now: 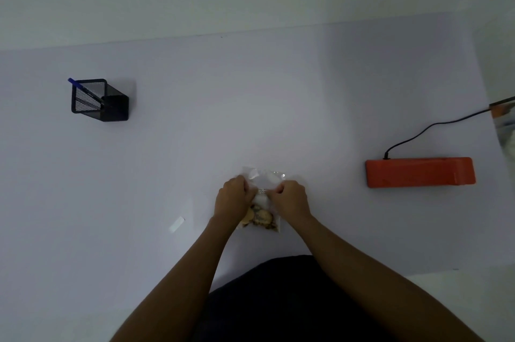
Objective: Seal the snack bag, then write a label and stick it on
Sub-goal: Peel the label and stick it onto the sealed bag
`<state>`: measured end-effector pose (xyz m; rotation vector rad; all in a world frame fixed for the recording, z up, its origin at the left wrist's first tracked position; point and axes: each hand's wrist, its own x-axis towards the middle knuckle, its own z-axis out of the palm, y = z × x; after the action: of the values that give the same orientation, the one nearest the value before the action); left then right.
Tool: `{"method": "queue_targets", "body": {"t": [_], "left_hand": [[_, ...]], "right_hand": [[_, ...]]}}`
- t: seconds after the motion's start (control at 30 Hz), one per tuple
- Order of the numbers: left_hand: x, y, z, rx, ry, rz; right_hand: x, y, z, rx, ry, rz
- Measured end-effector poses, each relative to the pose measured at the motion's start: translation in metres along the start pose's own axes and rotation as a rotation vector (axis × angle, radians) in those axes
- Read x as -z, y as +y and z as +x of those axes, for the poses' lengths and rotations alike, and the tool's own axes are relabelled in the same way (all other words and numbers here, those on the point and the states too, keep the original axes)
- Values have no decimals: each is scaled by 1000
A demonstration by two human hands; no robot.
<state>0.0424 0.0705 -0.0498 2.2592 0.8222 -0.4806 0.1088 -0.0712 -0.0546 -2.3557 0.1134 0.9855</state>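
A clear plastic snack bag point(263, 183) with brownish snacks at its near end lies on the white table just in front of me. My left hand point(232, 199) grips the bag's left side, fingers curled shut on the plastic. My right hand point(289, 198) grips its right side the same way. The bag's open top end points away from me. A small blank white label point(177, 224) lies flat on the table to the left of my left forearm. An orange heat sealer point(420, 172) sits at the right, apart from the bag.
A black mesh pen holder point(99, 100) with a blue pen point(73, 82) stands at the far left. A black cord point(426, 128) runs from the sealer off to the right edge. A wall rises behind the table's far edge.
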Motion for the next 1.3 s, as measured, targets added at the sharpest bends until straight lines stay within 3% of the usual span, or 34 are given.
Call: {"method": "queue_targets", "body": {"t": [0.23, 0.4, 0.9, 1.13, 1.3], "left_hand": [[7, -7, 9, 95, -17, 55], [5, -6, 7, 101, -16, 46], [4, -7, 7, 93, -84, -3], [-2, 0, 3, 74, -2, 75], [2, -2, 4, 99, -33, 35]], "right_hand": [[0, 5, -9, 18, 17, -22], [-8, -1, -10, 47, 51, -171], [-1, 8, 5, 4, -15, -42], [-6, 11, -2, 38, 21, -83], [-6, 5, -2, 57, 79, -120]]}}
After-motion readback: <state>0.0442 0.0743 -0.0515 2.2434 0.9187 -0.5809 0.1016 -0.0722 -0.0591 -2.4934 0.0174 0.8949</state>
